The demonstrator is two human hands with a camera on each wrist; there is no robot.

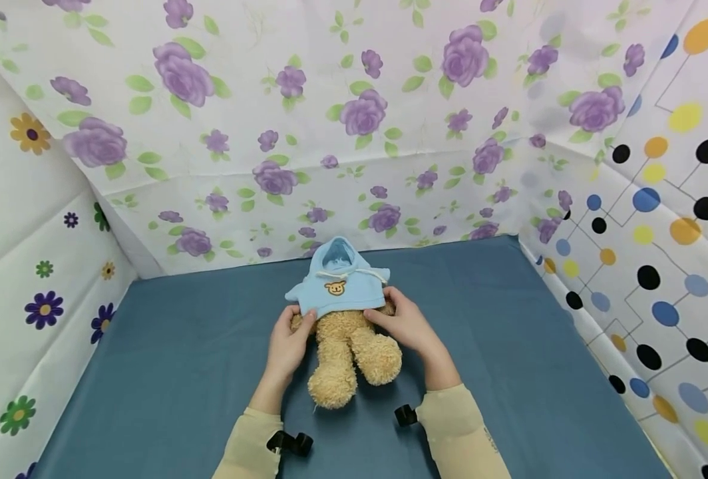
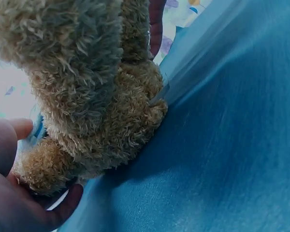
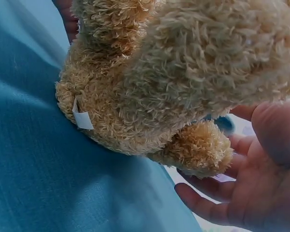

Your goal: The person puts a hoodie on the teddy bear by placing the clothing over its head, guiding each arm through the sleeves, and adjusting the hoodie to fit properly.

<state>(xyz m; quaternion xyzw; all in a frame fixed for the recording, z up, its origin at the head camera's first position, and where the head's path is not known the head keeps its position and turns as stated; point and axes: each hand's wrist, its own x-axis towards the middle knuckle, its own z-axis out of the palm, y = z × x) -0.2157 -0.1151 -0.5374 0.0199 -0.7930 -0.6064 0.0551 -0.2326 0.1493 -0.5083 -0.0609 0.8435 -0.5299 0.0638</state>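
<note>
Tan plush bear (image 1: 333,359) lies on its back on the blue-covered desk (image 1: 198,372), legs toward the person. Light-blue hoodie (image 1: 360,293) covers its upper body; the hood stands open at the far end. Left hand (image 1: 287,340) and right hand (image 1: 410,324) flank the bear: fingers partly curled, both grip the hoodie's lower edge beside the bear's paws, thumbs uppermost. White label (image 3: 82,120) projects from the bear's lower seam.

I see rough, matt, curly plush on the teddy (image 1: 343,326); hoodie (image 1: 354,297) is soft matt cloth. Tag (image 3: 83,120): smooth, fabric or paper, can't tell. Desk cover (image 1: 180,372): matt fabric, approx. smooth. Backdrop (image 1: 318,120): thin, creased sheet mat'l.
</note>
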